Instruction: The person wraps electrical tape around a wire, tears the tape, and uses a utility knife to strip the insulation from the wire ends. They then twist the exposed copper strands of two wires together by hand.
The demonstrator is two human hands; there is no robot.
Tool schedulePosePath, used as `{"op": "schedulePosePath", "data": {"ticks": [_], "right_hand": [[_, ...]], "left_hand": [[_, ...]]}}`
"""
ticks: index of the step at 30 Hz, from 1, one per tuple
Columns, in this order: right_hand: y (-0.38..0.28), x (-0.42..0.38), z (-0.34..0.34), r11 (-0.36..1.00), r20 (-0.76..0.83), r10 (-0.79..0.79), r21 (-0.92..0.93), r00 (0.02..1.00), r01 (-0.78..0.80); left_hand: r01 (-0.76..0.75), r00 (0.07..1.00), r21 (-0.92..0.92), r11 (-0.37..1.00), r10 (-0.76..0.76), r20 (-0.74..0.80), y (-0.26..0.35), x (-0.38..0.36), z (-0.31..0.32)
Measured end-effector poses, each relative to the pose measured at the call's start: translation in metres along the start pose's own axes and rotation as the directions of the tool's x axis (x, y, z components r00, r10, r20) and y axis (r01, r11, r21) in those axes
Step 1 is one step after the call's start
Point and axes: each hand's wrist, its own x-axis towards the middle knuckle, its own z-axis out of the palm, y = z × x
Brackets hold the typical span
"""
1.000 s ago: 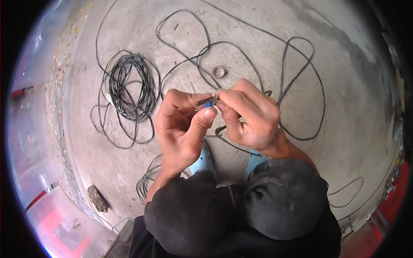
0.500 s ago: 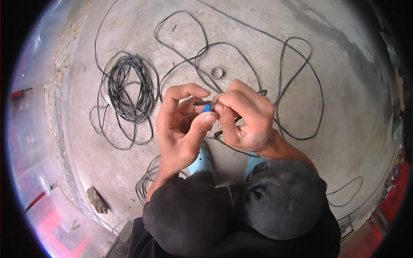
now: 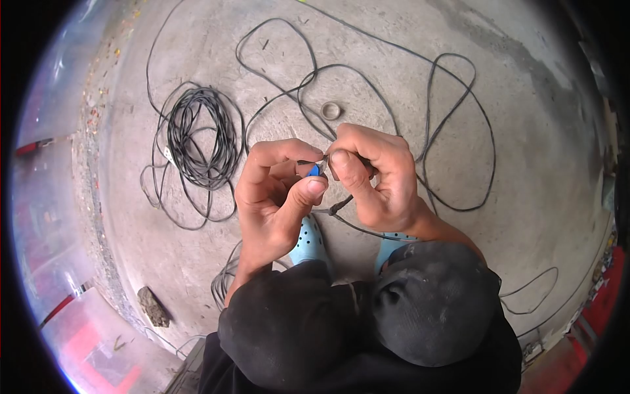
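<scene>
My left hand (image 3: 272, 187) is closed in a pinch on the dark end of an electrical cable, beside a small blue piece (image 3: 314, 171) that may be wire insulation. Thumb and forefinger of my right hand (image 3: 377, 171) press on the same cable end, right against the left fingertips. The exact join between the fingers is too small to make out. Below the hands hangs a knotted stretch of black cable (image 3: 334, 209), running right above my light blue clogs (image 3: 307, 243).
A large coil of black cable (image 3: 174, 141) lies on the concrete floor at left. Loose loops of cable (image 3: 474, 82) spread across the far floor. A roll of tape (image 3: 330, 110) rests just beyond my hands. At lower left is a stone-like chunk (image 3: 153, 306).
My right thumb has lifted and straightened over the cable end, and the right fingers have shifted slightly. The left hand keeps its pinch, with its forefinger a little lower.
</scene>
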Motion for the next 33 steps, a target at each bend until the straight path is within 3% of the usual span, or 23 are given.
{"op": "schedulePosePath", "data": {"ticks": [7, 13, 16, 19, 20, 22, 25, 33], "right_hand": [[-0.008, -0.004, 0.006, 0.912, 0.122, 0.273, 0.281, 0.954, -0.297], [-0.008, -0.005, 0.013, 0.856, 0.154, 0.296, 0.396, 0.943, -0.333], [-0.004, -0.005, 0.013, 0.894, 0.141, 0.263, 0.337, 0.954, -0.296], [-0.004, 0.000, 0.008, 0.991, 0.010, 0.117, 0.062, 0.993, -0.118], [-0.004, 0.003, 0.005, 0.997, 0.002, -0.007, -0.074, 1.000, 0.007], [-0.004, 0.008, -0.001, 0.908, 0.033, -0.249, -0.339, 0.968, 0.246], [-0.002, 0.006, -0.003, 0.733, 0.103, -0.385, -0.569, 0.917, 0.372], [-0.004, 0.004, -0.002, 0.750, 0.048, -0.390, -0.563, 0.920, 0.347]], "left_hand": [[-0.041, 0.996, 0.067, 0.997, 0.046, -0.082, -0.004, -0.005, -0.005], [-0.104, 0.983, 0.072, 0.992, 0.113, -0.145, -0.008, -0.005, -0.007], [-0.077, 0.987, 0.032, 0.997, 0.081, -0.142, -0.005, -0.005, -0.008], [-0.032, 0.992, 0.019, 0.999, 0.034, -0.118, -0.001, -0.004, -0.009], [-0.014, 0.994, 0.025, 1.000, 0.016, -0.108, 0.000, -0.004, -0.009], [-0.005, 0.995, 0.009, 1.000, 0.006, -0.098, -0.001, -0.003, -0.010], [0.005, 0.996, 0.005, 1.000, -0.004, -0.084, -0.002, -0.003, -0.007], [0.015, 0.999, 0.056, 0.998, -0.013, -0.039, 0.007, -0.002, 0.001]]}}
